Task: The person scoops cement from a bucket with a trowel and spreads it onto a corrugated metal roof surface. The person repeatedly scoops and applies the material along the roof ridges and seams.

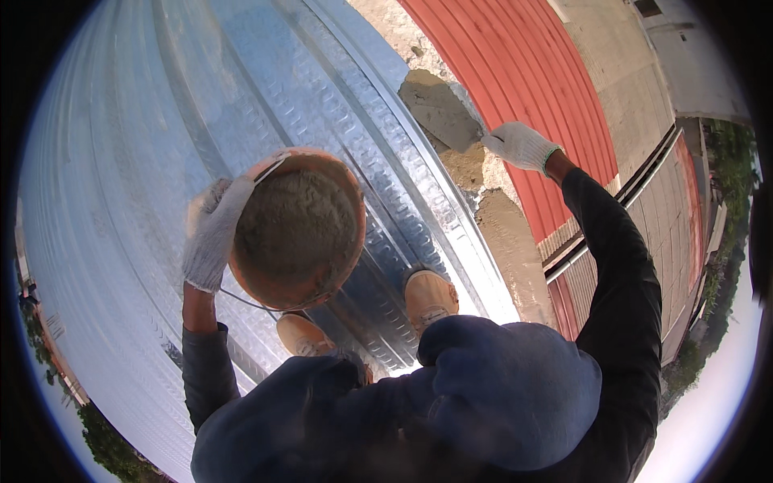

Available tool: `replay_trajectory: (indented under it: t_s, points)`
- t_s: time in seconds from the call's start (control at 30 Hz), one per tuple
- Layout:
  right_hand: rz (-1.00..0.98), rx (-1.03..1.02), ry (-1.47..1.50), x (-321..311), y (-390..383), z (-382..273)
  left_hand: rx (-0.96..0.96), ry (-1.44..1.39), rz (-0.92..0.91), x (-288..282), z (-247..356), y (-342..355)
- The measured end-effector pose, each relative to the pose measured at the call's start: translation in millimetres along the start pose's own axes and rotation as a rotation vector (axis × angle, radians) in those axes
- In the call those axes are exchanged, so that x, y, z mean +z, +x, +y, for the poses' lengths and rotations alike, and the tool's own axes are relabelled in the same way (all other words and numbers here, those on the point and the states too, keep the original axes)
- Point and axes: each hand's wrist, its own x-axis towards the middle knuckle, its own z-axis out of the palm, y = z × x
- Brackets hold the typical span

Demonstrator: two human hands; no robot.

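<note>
My left hand (213,229), in a white knit glove, grips the wire handle of an orange bucket (350,233) at its left side. Grey wet mortar (294,217) lies inside the bucket. Up and to the right, my right hand (519,145), gloved too, is closed on what looks like a trowel, mostly hidden by the hand and mortar. It is at a patch of grey mortar (439,109) on a rough strip between silver metal roofing and red roofing. More mortar (503,233) runs lower along that strip.
I stand on ribbed silver roofing (137,241) in tan shoes (431,298). Red corrugated sheets (531,72) lie to the right, with concrete surfaces (624,64), lower roofs (660,258) and a gap with a white pipe beyond. Trees (721,241) show at the rim.
</note>
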Motion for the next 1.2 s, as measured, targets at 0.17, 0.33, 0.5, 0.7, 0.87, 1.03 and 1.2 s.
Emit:
replay_trajectory:
  t_s: [0.17,0.33,0.5,0.7,0.87,1.03,1.2]
  points:
    - [-0.032,0.151,0.030,40,-57,-1,0.026,0.049,-0.042,-15,-25,4]
    - [0.019,0.224,0.045,85,-121,-1,0.088,0.011,-0.040,-9,-25,-1]
    - [0.066,0.373,0.091,104,-173,-28,0.139,-0.037,-0.022,-12,-31,-14]
    - [0.272,0.474,0.041,91,-190,-68,0.153,-0.090,-0.042,-7,-37,-17]
    - [0.402,0.008,0.053,43,-149,-167,0.155,-0.019,-0.026,-1,-22,-24]
    - [0.226,-0.233,-0.246,-5,-86,-258,0.162,0.094,-0.012,-3,-18,-24]
    - [0.087,-0.408,-0.289,14,-56,-276,0.171,0.019,-0.016,7,-18,-30]
